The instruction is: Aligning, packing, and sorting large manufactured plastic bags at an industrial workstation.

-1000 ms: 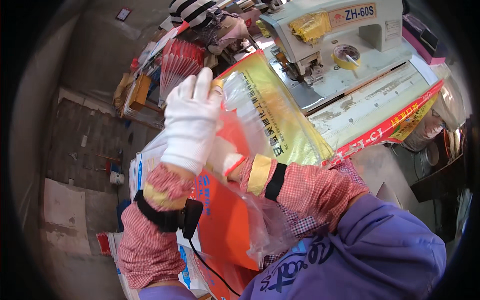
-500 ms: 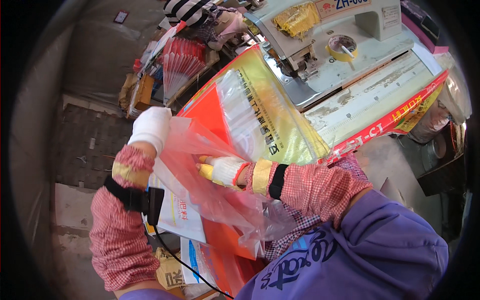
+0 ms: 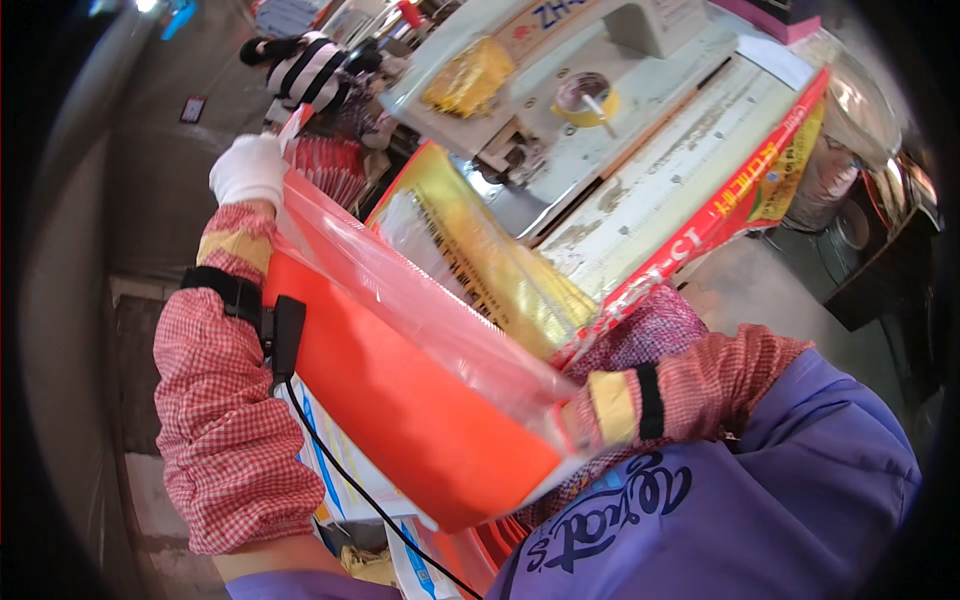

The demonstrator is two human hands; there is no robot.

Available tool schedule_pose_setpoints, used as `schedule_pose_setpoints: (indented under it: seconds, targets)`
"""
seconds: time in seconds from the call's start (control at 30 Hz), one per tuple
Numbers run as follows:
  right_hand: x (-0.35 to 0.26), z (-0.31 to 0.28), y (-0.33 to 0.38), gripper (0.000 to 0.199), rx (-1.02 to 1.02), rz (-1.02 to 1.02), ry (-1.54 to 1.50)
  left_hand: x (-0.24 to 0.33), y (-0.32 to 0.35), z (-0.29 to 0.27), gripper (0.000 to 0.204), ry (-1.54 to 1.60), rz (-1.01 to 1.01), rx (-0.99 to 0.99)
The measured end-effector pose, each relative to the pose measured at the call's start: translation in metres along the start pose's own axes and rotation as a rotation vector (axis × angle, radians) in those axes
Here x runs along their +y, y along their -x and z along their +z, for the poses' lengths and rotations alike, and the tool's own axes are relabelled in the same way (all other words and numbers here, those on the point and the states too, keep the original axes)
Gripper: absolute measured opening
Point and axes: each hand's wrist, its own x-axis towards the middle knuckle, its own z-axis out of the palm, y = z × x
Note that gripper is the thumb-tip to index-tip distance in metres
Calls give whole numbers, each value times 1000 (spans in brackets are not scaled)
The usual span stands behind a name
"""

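Observation:
A red-orange bag (image 3: 410, 405) with a strip of clear plastic film (image 3: 390, 285) along its far side stretches slantwise before me. My left hand (image 3: 248, 170), in a white knit glove, is closed on its far left corner. At the near right end, my right hand (image 3: 562, 428) is against the film, blurred by motion and partly covered; its fingers cannot be made out. Beyond the bag lies a yellow printed bag (image 3: 500, 265), partly under the head of a sewing machine (image 3: 590, 90). White and blue printed bags (image 3: 345, 465) show beneath the red one.
A tape roll (image 3: 587, 98) lies on the machine. A red and yellow printed strip (image 3: 700, 240) runs along the machine table's near edge. Folded red bags (image 3: 328, 168) stand beyond my left hand. At the back is a person in a striped top (image 3: 310, 72). A black cable (image 3: 335, 455) hangs from my left wrist.
My left hand has moved up and left, my right hand toward me and to the right. The crumpled film is now drawn out straight, and the bag's red face shows broadly. The whole view has shifted.

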Motion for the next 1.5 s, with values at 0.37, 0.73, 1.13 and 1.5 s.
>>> schedule_pose_setpoints:
  seconds: [0.37, 0.73, 1.13, 1.5]
  targets:
    - [24, -104, 72, 51, 1341, 557, -135, 28, -3, -15, 29, 27, 110, -28]
    - [-5, -126, 42, 53, 762, 603, -582, 37, 0, -19, 28, -22, 171, -68]
    - [9, -136, 20, 29, 205, 722, 27, -1, -48, 23, 23, 264, 106, -327]
    - [12, -90, -22, 41, 416, 528, -95, 125, -65, 104, 31, 569, -238, -139]
